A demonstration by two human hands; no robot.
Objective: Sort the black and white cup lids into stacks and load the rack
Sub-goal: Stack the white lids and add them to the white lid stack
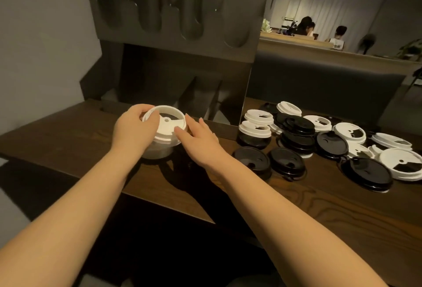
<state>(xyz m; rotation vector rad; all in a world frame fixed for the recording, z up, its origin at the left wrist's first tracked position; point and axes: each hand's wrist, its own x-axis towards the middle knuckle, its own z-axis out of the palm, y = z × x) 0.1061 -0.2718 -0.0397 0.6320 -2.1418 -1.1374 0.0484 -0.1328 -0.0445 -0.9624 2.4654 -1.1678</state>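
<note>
A white stack [163, 136] is being built on the counter [68, 136], just in front of the rack [178, 21]; its top lid is gripped at the far-left rim by the curled fingers of the left hand [134, 127], while the right hand [196, 138] is laid against the right side with fingers straight and relaxed, grasping nothing. The sorting is judged to be at an early stage; one white stack is partly formed, and the rack's scooped slots appear unloaded, though the dim light leaves this uncertain. Most of the work is left; a mixed pile [319, 136] of black and white lids is spread well apart to the right, some nested in short mixed stacks, and two black lids [269, 163] are lying singly near the front. No black stack is seen to be started.

The counter is of dark, glossy wood grain, reflecting the lids; a grey wall is seen to the left; behind the pile a padded bench back and a wooden ledge are set, and beyond them seated people and pale curtains are made out in a dim room.
</note>
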